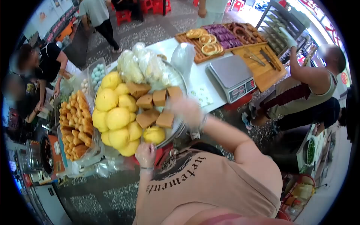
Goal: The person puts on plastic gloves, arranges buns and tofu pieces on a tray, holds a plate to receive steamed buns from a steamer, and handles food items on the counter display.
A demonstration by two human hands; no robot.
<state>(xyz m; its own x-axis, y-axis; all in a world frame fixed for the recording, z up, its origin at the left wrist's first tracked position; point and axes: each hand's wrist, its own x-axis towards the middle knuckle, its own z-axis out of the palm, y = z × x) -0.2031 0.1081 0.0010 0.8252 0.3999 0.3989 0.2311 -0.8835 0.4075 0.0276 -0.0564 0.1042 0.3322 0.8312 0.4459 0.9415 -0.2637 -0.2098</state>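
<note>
A large round tray (181, 132) carries a pile of round yellow buns (117, 118) on its left and square brown cake pieces (148, 118) on its right. Over the right side of these pieces is my right hand (186, 111), smeared by motion, so its fingers cannot be made out. My left hand (145, 154) is curled closed at the tray's near edge, just below a single yellow bun (154, 134). Whatever it may hold is hidden. Clear plastic bags with pale food (140, 67) lie at the tray's far side.
Fried golden dough pieces (76, 123) fill a container on the left, near a tub of pale blue eggs (98, 76). A scale (230, 71) and a wooden board with tongs (262, 69) stand to the right. A person (303, 82) reaches toward a rack; others stand left.
</note>
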